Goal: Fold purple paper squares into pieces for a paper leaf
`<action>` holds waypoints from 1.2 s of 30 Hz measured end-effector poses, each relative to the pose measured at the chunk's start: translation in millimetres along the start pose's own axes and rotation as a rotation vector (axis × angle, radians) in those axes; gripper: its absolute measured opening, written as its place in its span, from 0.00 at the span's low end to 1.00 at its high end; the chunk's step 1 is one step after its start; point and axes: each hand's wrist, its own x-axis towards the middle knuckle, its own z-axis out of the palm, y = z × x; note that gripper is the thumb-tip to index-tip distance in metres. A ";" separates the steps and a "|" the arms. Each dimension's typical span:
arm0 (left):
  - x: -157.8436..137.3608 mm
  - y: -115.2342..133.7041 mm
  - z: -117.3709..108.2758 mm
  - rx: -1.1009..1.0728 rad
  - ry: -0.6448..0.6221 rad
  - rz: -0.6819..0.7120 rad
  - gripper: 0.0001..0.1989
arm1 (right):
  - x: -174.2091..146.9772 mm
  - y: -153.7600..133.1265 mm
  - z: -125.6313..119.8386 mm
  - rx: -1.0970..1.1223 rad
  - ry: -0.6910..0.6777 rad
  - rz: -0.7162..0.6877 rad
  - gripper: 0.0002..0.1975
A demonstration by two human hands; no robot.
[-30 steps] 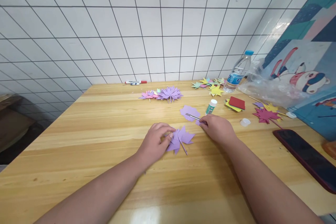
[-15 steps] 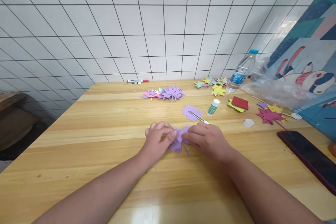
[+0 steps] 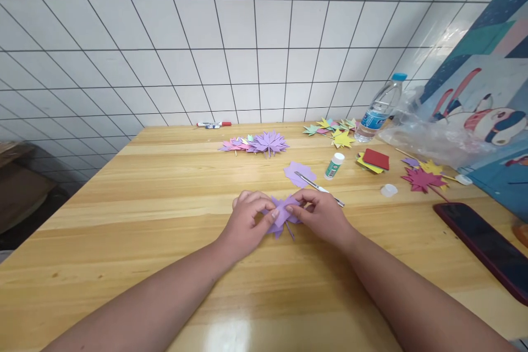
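Purple paper leaf is lying on the wooden table, near the middle, and both hands are pinching it. The left hand is closing its thumb and fingers on the left edge of the leaf, and the right hand is gripping the right edge in the same way. Just behind the right hand, scissors are resting partly on a purple paper scrap, with a glue stick standing near them.

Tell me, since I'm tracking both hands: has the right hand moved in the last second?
Yes. The right hand moved left, away from the glue stick, onto the purple paper leaf.
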 end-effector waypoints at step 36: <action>-0.3 -1.1 7.2 0.493 0.007 0.037 0.07 | 8.6 12.3 3.5 -0.648 -0.077 -0.178 0.08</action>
